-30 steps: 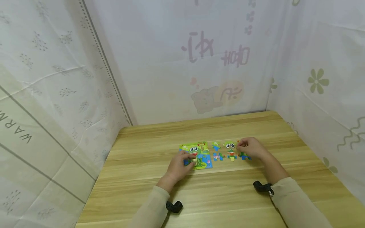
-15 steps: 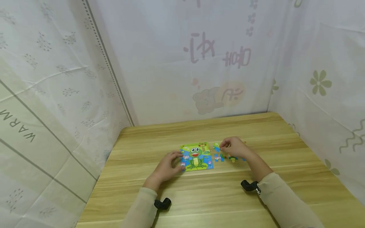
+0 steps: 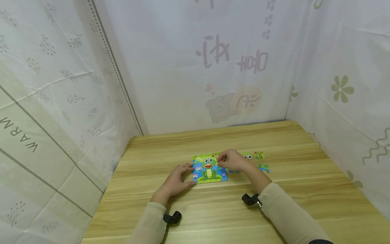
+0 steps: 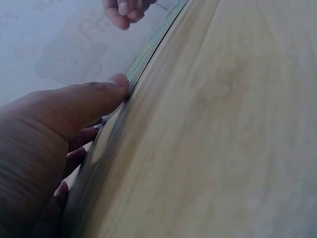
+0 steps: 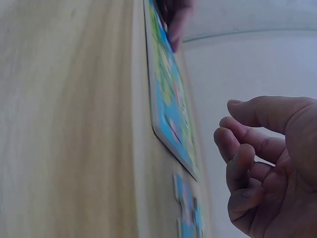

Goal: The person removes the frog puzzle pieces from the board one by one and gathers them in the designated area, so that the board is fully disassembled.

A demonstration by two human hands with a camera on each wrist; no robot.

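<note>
A square frog puzzle (image 3: 209, 171) lies on the table, its picture showing a frog against blue and green. My left hand (image 3: 176, 179) is at its left edge, fingers spread and thumb at the near left corner. In the left wrist view the thumb (image 4: 101, 96) touches the board's edge. Above the puzzle's right side hovers my right hand (image 3: 234, 160), fingers loosely bent. The right wrist view shows a gap between its thumb (image 5: 262, 110) and fingers, with nothing held. Loose puzzle pieces (image 3: 263, 168) lie to the right, partly hidden by the right hand and forearm.
Among the loose pieces are one with frog eyes (image 3: 247, 157) and a green one with red spots (image 3: 259, 155). They lie on a wood-grain table (image 3: 213, 210). Printed white curtains (image 3: 170, 67) hang behind it and along both sides.
My right hand has moved left from the far loose pieces to the puzzle's right side. My left hand has drawn back from over the puzzle to its left edge.
</note>
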